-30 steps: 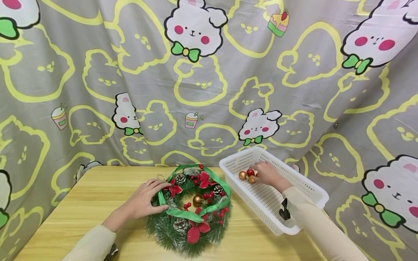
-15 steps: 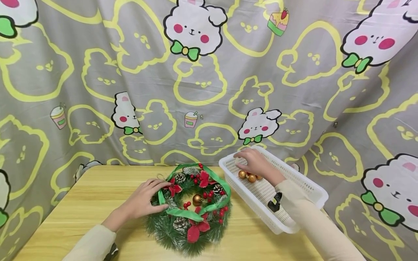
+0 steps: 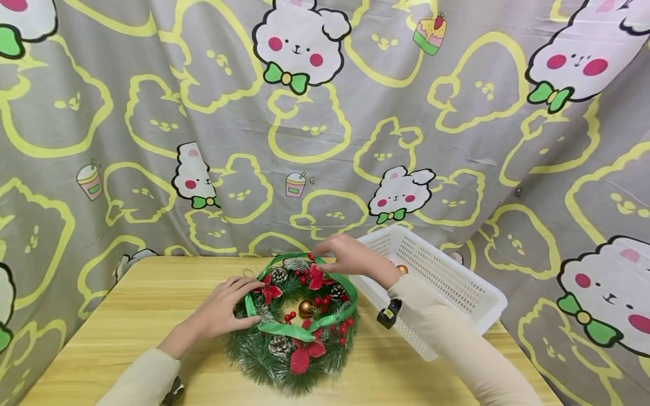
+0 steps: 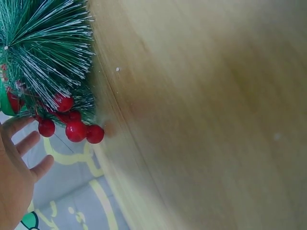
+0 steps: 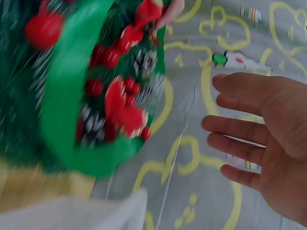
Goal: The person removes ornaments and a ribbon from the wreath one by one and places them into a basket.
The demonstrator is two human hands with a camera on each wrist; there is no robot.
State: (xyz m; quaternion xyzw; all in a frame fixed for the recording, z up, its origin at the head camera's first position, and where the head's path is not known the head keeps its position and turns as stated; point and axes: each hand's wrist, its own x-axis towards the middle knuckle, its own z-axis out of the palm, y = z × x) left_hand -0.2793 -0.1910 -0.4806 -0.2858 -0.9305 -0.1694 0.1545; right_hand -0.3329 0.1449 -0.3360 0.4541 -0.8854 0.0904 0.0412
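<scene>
A green Christmas wreath (image 3: 256,363) lies on the table with red flowers (image 3: 307,356), pine cones (image 3: 279,345) and red berries (image 4: 76,130). A green ribbon (image 3: 284,331) loops over its top, and a gold ball (image 3: 306,308) sits in its middle. At the wreath's left side my left hand (image 3: 220,310) touches the edge, thumb and fingers spread apart. My right hand (image 3: 350,259) hovers over the wreath's back right, beside the basket. In the right wrist view the fingers of the right hand (image 5: 283,139) are extended, with nothing seen between them.
To the right of the wreath stands a white plastic basket (image 3: 442,276). One gold ball (image 3: 402,269) shows inside it; my right forearm hides part of the interior. A patterned curtain (image 3: 315,129) hangs behind the wooden table (image 3: 147,293).
My right hand has come up out of the basket, away from the balls, and moved left to the wreath. The left hand and the wreath have stayed in place.
</scene>
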